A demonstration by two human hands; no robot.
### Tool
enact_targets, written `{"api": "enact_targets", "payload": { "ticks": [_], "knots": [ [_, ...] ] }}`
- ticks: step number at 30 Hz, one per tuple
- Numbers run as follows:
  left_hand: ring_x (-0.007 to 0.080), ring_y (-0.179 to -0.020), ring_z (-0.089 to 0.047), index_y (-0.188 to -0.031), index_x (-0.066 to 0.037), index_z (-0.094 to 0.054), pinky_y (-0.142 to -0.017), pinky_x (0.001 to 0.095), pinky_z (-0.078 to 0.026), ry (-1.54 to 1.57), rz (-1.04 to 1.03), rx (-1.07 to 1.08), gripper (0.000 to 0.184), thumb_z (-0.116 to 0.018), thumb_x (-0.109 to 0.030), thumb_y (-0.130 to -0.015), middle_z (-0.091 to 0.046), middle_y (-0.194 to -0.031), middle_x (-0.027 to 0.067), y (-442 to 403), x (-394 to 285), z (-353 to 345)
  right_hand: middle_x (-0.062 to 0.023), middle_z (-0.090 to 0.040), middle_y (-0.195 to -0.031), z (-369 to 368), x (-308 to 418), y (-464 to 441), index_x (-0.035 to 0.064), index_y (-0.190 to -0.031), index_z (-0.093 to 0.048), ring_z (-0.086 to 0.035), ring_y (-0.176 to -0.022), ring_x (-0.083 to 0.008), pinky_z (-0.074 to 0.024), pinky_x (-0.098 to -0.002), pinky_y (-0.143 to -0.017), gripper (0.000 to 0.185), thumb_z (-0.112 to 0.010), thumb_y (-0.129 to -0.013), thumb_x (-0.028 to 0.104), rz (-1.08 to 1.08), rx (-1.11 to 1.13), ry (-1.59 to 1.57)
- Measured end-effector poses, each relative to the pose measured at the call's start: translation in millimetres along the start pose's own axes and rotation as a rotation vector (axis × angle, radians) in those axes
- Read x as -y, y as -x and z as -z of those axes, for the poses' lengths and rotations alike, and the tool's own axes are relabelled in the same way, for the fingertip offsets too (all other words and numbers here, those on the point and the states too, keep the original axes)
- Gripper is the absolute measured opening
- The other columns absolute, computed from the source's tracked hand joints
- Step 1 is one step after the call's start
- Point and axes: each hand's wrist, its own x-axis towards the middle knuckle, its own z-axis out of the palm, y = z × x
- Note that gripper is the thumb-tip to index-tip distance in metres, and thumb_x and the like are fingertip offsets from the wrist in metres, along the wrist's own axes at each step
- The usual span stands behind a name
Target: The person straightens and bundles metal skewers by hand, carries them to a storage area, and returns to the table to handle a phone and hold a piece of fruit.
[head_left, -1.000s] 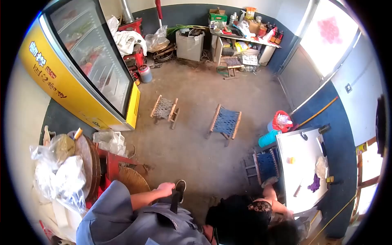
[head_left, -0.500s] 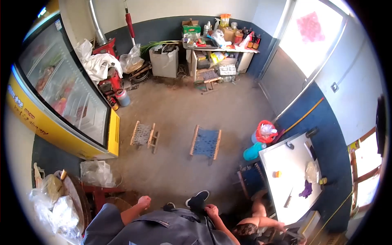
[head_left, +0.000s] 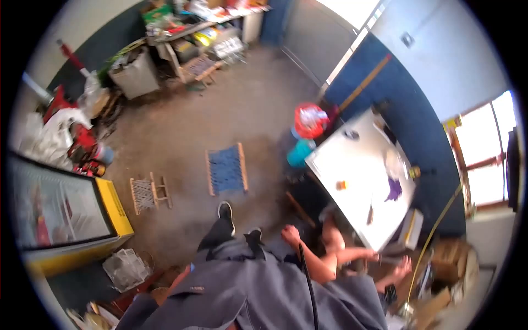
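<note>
My right hand (head_left: 290, 235) hangs in front of my body at the right, fingers curled in, with nothing visible in it. It is nearest to the dark stool beside the white table (head_left: 352, 220). At my left side the left forearm (head_left: 179, 280) shows past my grey clothing; the hand is mostly hidden and blurred. My feet are on the floor, one shoe (head_left: 225, 212) ahead of the other. In front of me stand a blue woven folding stool (head_left: 226, 170) and a smaller grey woven stool (head_left: 144, 193), both apart from my hands.
Another person's hand (head_left: 399, 270) and bare leg (head_left: 333, 236) are close at my right, by the table. A red-lined bin (head_left: 311, 121) and a teal container (head_left: 300, 153) stand beyond it. At left is a glass-door fridge (head_left: 66, 209); a cluttered counter (head_left: 192, 30) lies ahead.
My view has turned right and come nearer the table and the other person. One foot has stepped forward. My right hand has swung up and forward; my left has dropped behind my clothing.
</note>
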Motion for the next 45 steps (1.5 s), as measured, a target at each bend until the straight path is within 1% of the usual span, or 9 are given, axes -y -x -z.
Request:
{"api": "enact_targets", "payload": {
  "ticks": [7, 10, 12, 21, 26, 32, 36, 39, 45],
  "knots": [
    [0.0224, -0.064, -0.068, -0.096, -0.005, -0.066, -0.055, 0.0393, -0.052, -0.234, -0.628, -0.201, 0.029, -0.054, -0.028, -0.083, -0.066, -0.071, 0.0104, -143, -58, 80, -0.0178, -0.068, -0.100, -35, 47, 27, 0.0065, -0.104, -0.069, -0.064, -0.098, -0.0349, -0.0488, -0.0383, -0.089, 0.037, -0.053, -0.078, 0.028, -0.182, -0.119, -0.088],
    [0.0240, -0.065, -0.068, -0.091, -0.002, -0.064, -0.055, 0.0393, -0.052, -0.310, -0.273, 0.213, 0.027, -0.054, -0.026, -0.085, -0.065, -0.070, 0.0120, -115, -199, 180, -0.0185, -0.067, -0.100, -16, 55, 28, 0.0074, -0.103, -0.070, -0.063, -0.098, -0.0362, -0.0490, -0.0399, -0.089, 0.037, -0.053, -0.079, 0.029, -0.281, -0.165, -0.148],
    [0.0234, -0.058, -0.066, -0.082, -0.001, -0.060, -0.049, 0.0362, -0.052, 0.379, 0.243, 0.239, 0.020, -0.054, -0.020, -0.085, -0.062, -0.065, 0.0119, -111, -257, 205, -0.0184, -0.068, -0.100, -6, 55, 29, 0.0074, -0.102, -0.070, -0.064, -0.097, -0.0347, -0.0492, -0.0401, -0.088, 0.036, -0.056, -0.077, 0.030, -0.282, -0.158, -0.215],
    [0.0211, -0.056, -0.064, -0.083, -0.004, -0.054, -0.044, 0.0332, -0.050, 0.240, 0.139, 0.153, 0.007, -0.048, -0.008, -0.084, -0.060, -0.065, 0.0109, -147, -353, 172, -0.0167, -0.068, -0.100, 31, 43, 10, 0.0091, -0.101, -0.070, -0.064, -0.098, -0.0334, -0.0490, -0.0397, -0.088, 0.036, -0.059, -0.073, 0.030, -0.298, -0.100, -0.139],
    [0.0199, -0.071, -0.064, -0.119, -0.005, -0.055, -0.059, 0.0352, -0.052, -0.166, -0.109, 0.025, 0.039, -0.053, -0.028, -0.088, -0.064, -0.086, 0.0099, -175, -371, 112, -0.0137, -0.070, -0.086, 69, -15, -20, 0.0032, -0.098, -0.069, -0.068, -0.072, -0.0198, -0.0550, -0.0314, -0.064, 0.027, -0.060, -0.078, 0.019, -0.265, -0.143, -0.447],
    [0.0197, -0.083, -0.062, -0.111, -0.009, -0.064, -0.067, 0.0364, -0.049, 0.246, 0.016, 0.449, 0.040, -0.053, -0.040, -0.089, -0.065, -0.090, 0.0088, -204, -451, 101, -0.0089, -0.069, -0.077, 101, -40, -15, 0.0028, -0.100, -0.068, -0.067, -0.064, -0.0170, -0.0537, -0.0287, -0.057, 0.027, -0.058, -0.079, 0.017, -0.383, -0.186, -0.554],
    [0.0205, -0.085, -0.063, -0.105, -0.007, -0.067, -0.073, 0.0349, -0.049, -0.120, -0.057, 0.407, 0.038, -0.054, -0.038, -0.087, -0.067, -0.092, 0.0099, -185, -543, 129, -0.0105, -0.069, -0.078, 77, -48, -18, 0.0026, -0.095, -0.070, -0.066, -0.065, -0.0171, -0.0540, -0.0307, -0.059, 0.026, -0.058, -0.077, 0.018, -0.414, -0.216, -0.644],
    [0.0192, -0.087, -0.063, -0.106, -0.006, -0.066, -0.078, 0.0331, -0.049, -0.480, -0.521, 0.147, 0.037, -0.057, -0.036, -0.086, -0.068, -0.093, 0.0106, -214, -590, 123, -0.0129, -0.070, -0.083, 34, -56, -28, 0.0032, -0.093, -0.071, -0.068, -0.073, -0.0222, -0.0540, -0.0327, -0.067, 0.029, -0.058, -0.076, 0.023, -0.367, -0.305, -0.565],
    [0.0145, -0.101, -0.060, -0.121, -0.005, -0.059, -0.093, 0.0270, -0.044, -0.297, -0.517, 1.344, 0.031, -0.049, -0.015, -0.094, -0.067, -0.105, 0.0085, -77, -818, 128, -0.0160, -0.068, -0.080, -28, -72, -53, 0.0036, -0.085, -0.069, -0.065, -0.076, -0.0303, -0.0508, -0.0361, -0.069, 0.026, -0.056, -0.076, 0.024, -0.185, -0.442, -0.366]
  ]
}}
